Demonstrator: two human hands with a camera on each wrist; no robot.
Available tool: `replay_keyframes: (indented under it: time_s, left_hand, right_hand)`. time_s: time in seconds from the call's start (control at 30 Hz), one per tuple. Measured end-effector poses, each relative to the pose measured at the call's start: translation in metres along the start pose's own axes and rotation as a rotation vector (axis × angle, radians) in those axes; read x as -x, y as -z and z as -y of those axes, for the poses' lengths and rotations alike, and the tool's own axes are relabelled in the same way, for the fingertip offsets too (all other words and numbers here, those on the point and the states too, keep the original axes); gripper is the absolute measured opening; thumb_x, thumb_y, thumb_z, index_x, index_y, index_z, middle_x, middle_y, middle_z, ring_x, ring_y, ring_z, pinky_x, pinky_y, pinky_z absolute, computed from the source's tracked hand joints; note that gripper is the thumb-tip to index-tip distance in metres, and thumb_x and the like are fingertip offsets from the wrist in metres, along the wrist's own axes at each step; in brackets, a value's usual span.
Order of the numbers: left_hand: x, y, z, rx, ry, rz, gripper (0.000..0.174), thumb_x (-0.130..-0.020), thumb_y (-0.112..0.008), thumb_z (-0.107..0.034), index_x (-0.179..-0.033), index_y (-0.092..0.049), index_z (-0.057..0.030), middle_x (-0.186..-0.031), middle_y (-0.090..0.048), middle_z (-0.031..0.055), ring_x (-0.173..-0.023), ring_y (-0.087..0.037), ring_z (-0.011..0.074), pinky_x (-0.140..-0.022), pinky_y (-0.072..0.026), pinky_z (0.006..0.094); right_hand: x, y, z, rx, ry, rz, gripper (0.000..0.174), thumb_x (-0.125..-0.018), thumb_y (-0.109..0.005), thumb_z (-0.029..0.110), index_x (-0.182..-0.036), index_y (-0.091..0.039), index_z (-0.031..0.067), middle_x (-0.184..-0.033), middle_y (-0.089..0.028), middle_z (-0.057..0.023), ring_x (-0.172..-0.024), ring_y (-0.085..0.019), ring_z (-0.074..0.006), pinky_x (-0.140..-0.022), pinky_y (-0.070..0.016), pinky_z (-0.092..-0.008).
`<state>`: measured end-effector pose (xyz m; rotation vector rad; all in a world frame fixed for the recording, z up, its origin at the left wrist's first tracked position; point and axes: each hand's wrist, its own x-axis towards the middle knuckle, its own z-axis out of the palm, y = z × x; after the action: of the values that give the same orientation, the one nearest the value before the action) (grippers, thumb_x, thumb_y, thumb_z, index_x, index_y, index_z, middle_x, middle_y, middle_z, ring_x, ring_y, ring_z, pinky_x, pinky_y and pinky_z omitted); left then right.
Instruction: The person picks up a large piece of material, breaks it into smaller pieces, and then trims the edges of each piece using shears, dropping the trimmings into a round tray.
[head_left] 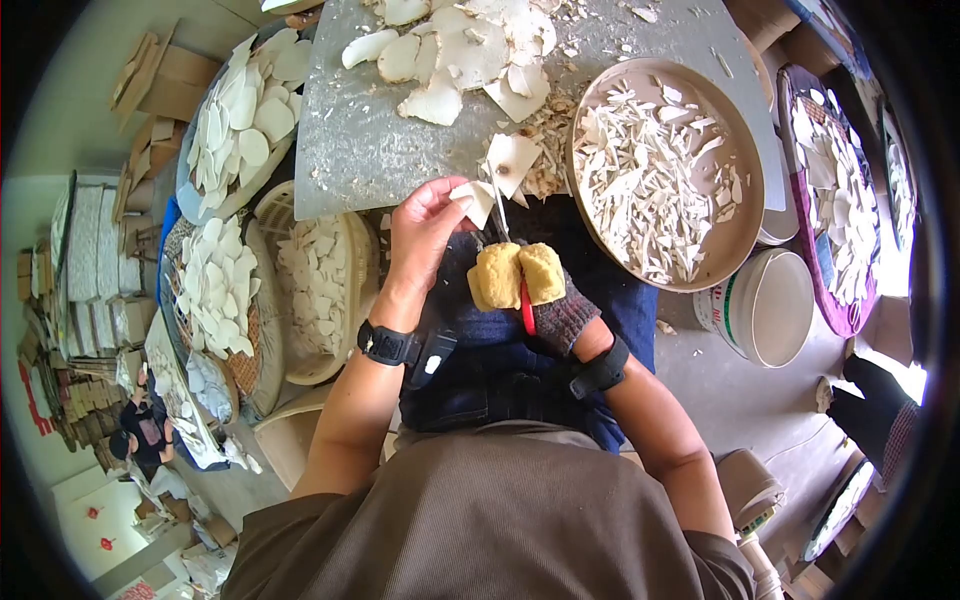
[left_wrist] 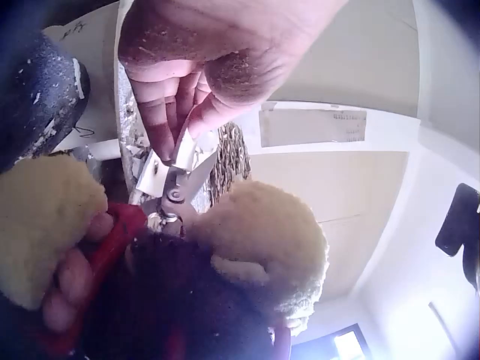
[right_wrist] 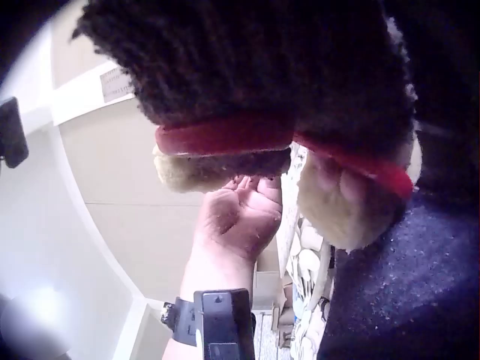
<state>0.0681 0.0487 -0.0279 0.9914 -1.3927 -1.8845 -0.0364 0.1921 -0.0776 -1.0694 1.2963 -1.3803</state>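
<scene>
My left hand [head_left: 428, 228] pinches a flat cream-white piece [head_left: 474, 202] between thumb and fingers, over the table's front edge. My right hand [head_left: 550, 305], in a dark knitted glove with yellow padding [head_left: 520, 275], grips red-handled shears [head_left: 528, 308]. In the left wrist view, the shears' metal blades [left_wrist: 187, 184] lie against the white piece [left_wrist: 154, 174] below the left fingertips. The right wrist view shows the red handles [right_wrist: 225, 136] in the gloved hand [right_wrist: 247, 67]; the blades are hidden there. Another pale slice [head_left: 512, 160] lies just beyond the blades.
A round tray [head_left: 740, 235] of thin white strips sits at the table's right. Large pale slices [head_left: 465, 50] lie on the grey table [head_left: 350, 140]. A basket [head_left: 357, 290] of cut pieces stands left, a white bucket [head_left: 775, 310] right. Another person [head_left: 148, 425] is far left.
</scene>
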Motion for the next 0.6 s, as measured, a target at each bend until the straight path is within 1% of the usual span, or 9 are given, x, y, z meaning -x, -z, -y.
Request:
replay_keyframes:
  time_s: [0.03,0.1,0.2,0.23,0.33,0.43,0.53,0.6]
  left_hand:
    - [0.0,0.0,-0.002,-0.004,0.0,0.002,0.025,-0.084,-0.061,-0.005,-0.108,-0.058,0.0026,-0.092,-0.065,0.009,-0.076,-0.062,0.0132,-0.067,-0.0539,0.0259]
    - [-0.001,0.0,-0.005,-0.01,-0.002,0.005,0.025,-0.084,-0.062,-0.005,-0.108,-0.057,0.0023,-0.091,-0.065,0.0095,-0.076,-0.063,0.0135,-0.067,-0.054,0.0262]
    - [0.001,-0.01,-0.002,0.086,-0.081,-0.133,0.026,-0.083,-0.062,-0.004,-0.108,-0.056,0.0018,-0.09,-0.065,0.0111,-0.074,-0.064,0.015,-0.066,-0.0542,0.0266]
    - [0.001,-0.009,-0.001,0.098,-0.062,-0.138,0.027,-0.083,-0.062,-0.003,-0.108,-0.055,0.0019,-0.089,-0.065,0.0117,-0.074,-0.064,0.0158,-0.065,-0.0544,0.0268]
    - [-0.001,-0.008,0.002,0.102,0.004,-0.147,0.027,-0.082,-0.063,-0.003,-0.108,-0.054,0.0021,-0.088,-0.065,0.013,-0.073,-0.065,0.0176,-0.064,-0.0549,0.0276]
    - [-0.003,-0.005,0.002,0.065,0.066,-0.145,0.026,-0.082,-0.063,-0.002,-0.106,-0.054,0.0023,-0.087,-0.065,0.0132,-0.072,-0.065,0.0182,-0.064,-0.0553,0.0279]
    - [-0.003,-0.004,0.002,0.091,0.091,-0.146,0.026,-0.081,-0.062,-0.001,-0.106,-0.055,0.0027,-0.087,-0.065,0.013,-0.072,-0.065,0.0179,-0.064,-0.0554,0.0278]
    - [-0.001,-0.005,0.003,0.105,0.09,-0.166,0.026,-0.081,-0.062,-0.001,-0.106,-0.056,0.003,-0.087,-0.065,0.0129,-0.072,-0.065,0.0176,-0.064,-0.0554,0.0276]
  right_hand:
    - [-0.001,0.001,-0.001,0.176,0.082,-0.007,0.019,-0.089,-0.056,0.018,-0.102,-0.059,0.0041,-0.098,-0.064,-0.0094,-0.092,-0.062,-0.0193,-0.078,-0.0488,-0.0308]
    - [-0.002,0.0,-0.007,0.077,0.055,0.016,0.018,-0.088,-0.057,0.018,-0.101,-0.058,0.0045,-0.098,-0.064,-0.0096,-0.093,-0.062,-0.0208,-0.079,-0.0485,-0.0313]
    - [0.0,-0.002,-0.002,-0.036,0.009,0.054,0.019,-0.086,-0.059,0.017,-0.1,-0.058,0.0046,-0.098,-0.063,-0.0101,-0.092,-0.062,-0.023,-0.079,-0.0483,-0.032]
    - [0.001,-0.002,0.003,-0.067,-0.009,0.067,0.019,-0.085,-0.06,0.017,-0.1,-0.058,0.0046,-0.098,-0.063,-0.0104,-0.091,-0.062,-0.0237,-0.078,-0.0484,-0.0322]
    - [0.006,-0.003,0.006,-0.134,-0.006,0.019,0.022,-0.082,-0.063,0.017,-0.1,-0.058,0.0053,-0.097,-0.064,-0.0104,-0.088,-0.062,-0.0245,-0.077,-0.0488,-0.0326]
    - [0.007,0.0,0.004,0.253,0.098,0.049,0.022,-0.082,-0.063,0.019,-0.099,-0.059,0.0062,-0.093,-0.065,-0.0095,-0.086,-0.063,-0.0237,-0.076,-0.0494,-0.0324]
    - [0.007,0.001,0.006,0.482,0.232,0.081,0.021,-0.081,-0.064,0.02,-0.097,-0.059,0.0066,-0.089,-0.065,-0.0089,-0.084,-0.063,-0.0238,-0.075,-0.0497,-0.0325]
    - [0.01,-0.001,0.009,0.23,0.079,0.028,0.02,-0.08,-0.064,0.019,-0.095,-0.06,0.0063,-0.088,-0.065,-0.0091,-0.083,-0.063,-0.0243,-0.073,-0.0499,-0.0333]
